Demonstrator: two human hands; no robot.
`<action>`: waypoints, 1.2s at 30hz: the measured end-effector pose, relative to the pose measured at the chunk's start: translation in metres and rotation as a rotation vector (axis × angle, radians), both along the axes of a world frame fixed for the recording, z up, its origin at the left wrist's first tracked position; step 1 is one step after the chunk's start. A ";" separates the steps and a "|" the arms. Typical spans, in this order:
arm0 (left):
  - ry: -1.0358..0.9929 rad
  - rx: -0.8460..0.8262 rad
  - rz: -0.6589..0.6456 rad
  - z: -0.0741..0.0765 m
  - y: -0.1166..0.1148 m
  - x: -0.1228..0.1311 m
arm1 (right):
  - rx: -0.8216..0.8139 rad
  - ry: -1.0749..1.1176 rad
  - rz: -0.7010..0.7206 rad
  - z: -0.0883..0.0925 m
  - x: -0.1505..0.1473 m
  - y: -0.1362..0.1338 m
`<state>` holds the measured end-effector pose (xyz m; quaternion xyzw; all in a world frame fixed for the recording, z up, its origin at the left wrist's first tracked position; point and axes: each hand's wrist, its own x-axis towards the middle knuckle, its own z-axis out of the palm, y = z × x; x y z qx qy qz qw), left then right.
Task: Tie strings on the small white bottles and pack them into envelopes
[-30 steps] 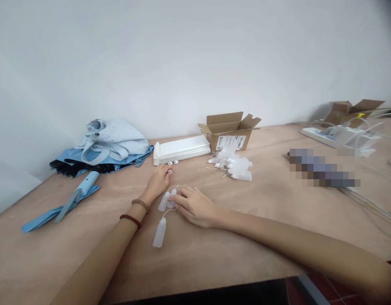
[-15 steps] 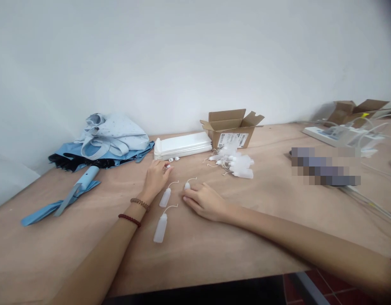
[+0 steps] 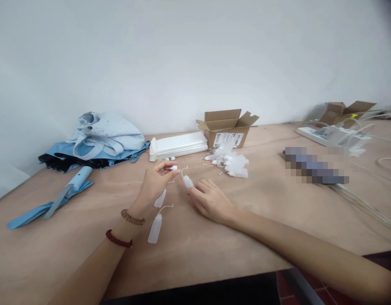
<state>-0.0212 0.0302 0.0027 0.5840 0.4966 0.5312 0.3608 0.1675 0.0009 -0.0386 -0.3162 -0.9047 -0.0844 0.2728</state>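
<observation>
A small white cap point(image 3: 173, 167) is pinched between the thumb and fingertips of my left hand point(image 3: 156, 181), a little above the table. My right hand point(image 3: 212, 201) is closed on a small translucent squeeze bottle point(image 3: 188, 182); its thin bent tube points up toward the cap, and its lower end is hidden by the fingers. Cap and tube look close, but I cannot tell whether they touch. Another squeeze bottle point(image 3: 160, 199) lies below my left hand, partly covered by it. Nearer the front lies a third bottle point(image 3: 155, 229) with its bent tube.
Behind my hands are a stack of white packs point(image 3: 179, 145), loose white caps point(image 3: 166, 159) and an open cardboard box point(image 3: 227, 133). A pile of similar bottles point(image 3: 233, 163) lies before the box. An umbrella point(image 3: 79, 178) and cloth bag point(image 3: 108, 137) lie left, a power strip point(image 3: 319, 134) right.
My left hand has lifted the cap and brought it rightward to the bottle's tube. My right hand has tilted the bottle up toward it. The view has shifted slightly.
</observation>
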 end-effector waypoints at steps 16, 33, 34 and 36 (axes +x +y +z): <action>-0.158 -0.256 -0.314 -0.006 -0.004 0.000 | -0.226 0.220 0.122 0.006 0.005 0.003; 0.015 -0.183 -0.346 -0.002 -0.005 -0.003 | -0.703 0.500 0.130 0.014 0.010 0.007; 0.021 -0.181 -0.338 -0.003 -0.005 -0.004 | -0.716 0.516 0.122 0.014 0.010 0.007; 0.031 -0.173 -0.318 -0.003 -0.004 -0.004 | -0.739 0.555 0.114 0.013 0.010 0.008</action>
